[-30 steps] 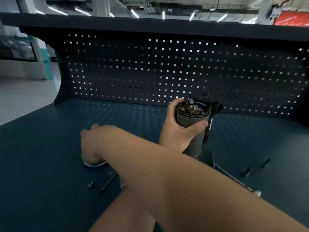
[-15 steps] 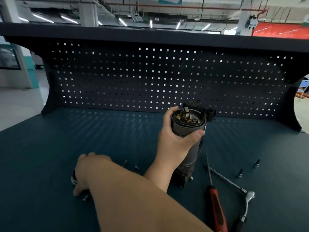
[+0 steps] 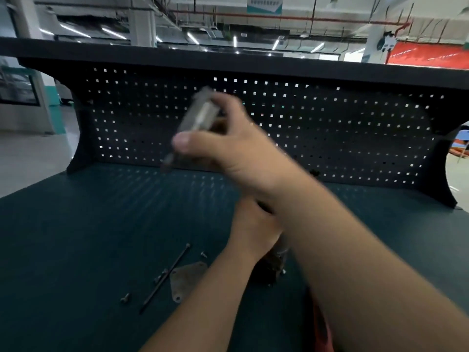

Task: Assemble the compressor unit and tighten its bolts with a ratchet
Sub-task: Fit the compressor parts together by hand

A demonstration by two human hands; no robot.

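My right hand (image 3: 228, 148) is raised in front of the pegboard and grips a blurred silver end cap (image 3: 203, 114) between thumb and fingers. Below it my left hand (image 3: 253, 229) is wrapped around the dark compressor body (image 3: 278, 259), which stands on the bench. My right forearm hides most of the body; only its lower end shows. A long bolt (image 3: 167, 275) lies on the mat beside a flat grey metal plate (image 3: 187, 278). The ratchet is not in sight.
Small screws (image 3: 125, 298) lie loose on the green mat left of the plate, with another small screw (image 3: 203, 254) near the long bolt's head. A red screwdriver handle (image 3: 322, 326) peeks out under my right arm. The dark pegboard (image 3: 330, 128) closes the back of the bench.
My right hand lifted off the mat at the left with the silver end cap and swung up and to the right, above the compressor. My left hand kept hold of the compressor body.
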